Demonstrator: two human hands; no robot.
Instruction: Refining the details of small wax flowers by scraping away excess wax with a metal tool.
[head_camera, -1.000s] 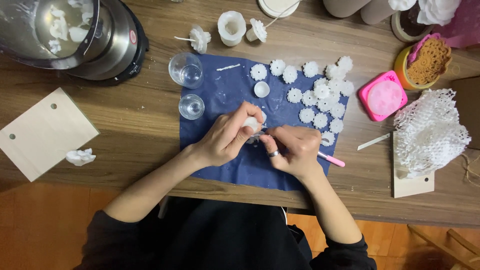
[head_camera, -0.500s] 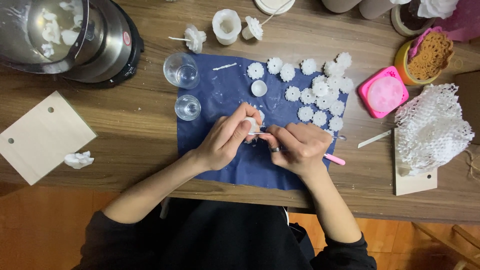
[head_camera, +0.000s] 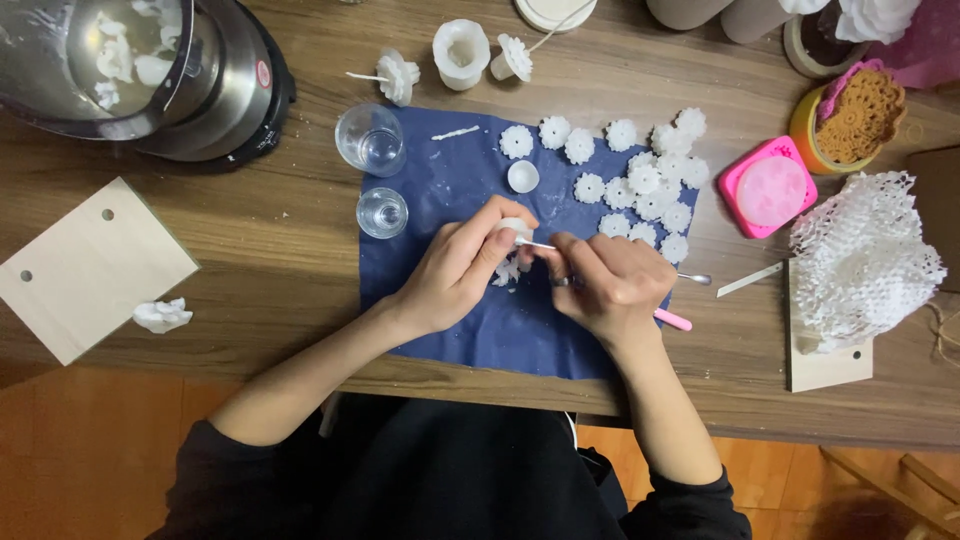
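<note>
The left hand (head_camera: 460, 270) was clamped on a small white flower (head_camera: 513, 232), pinched between thumb and fingers over the blue cloth (head_camera: 450, 190) on the table (head_camera: 280, 240). The right hand (head_camera: 605, 285) was closed on a thin tool (head_camera: 540, 245) whose tip touched the flower, with a pink-handled pick (head_camera: 675, 320) lying just beside that hand. More white flowers (head_camera: 645, 180) lay clustered on the cloth's far right, and two glasses (head_camera: 372, 140) stood at its left edge.
</note>
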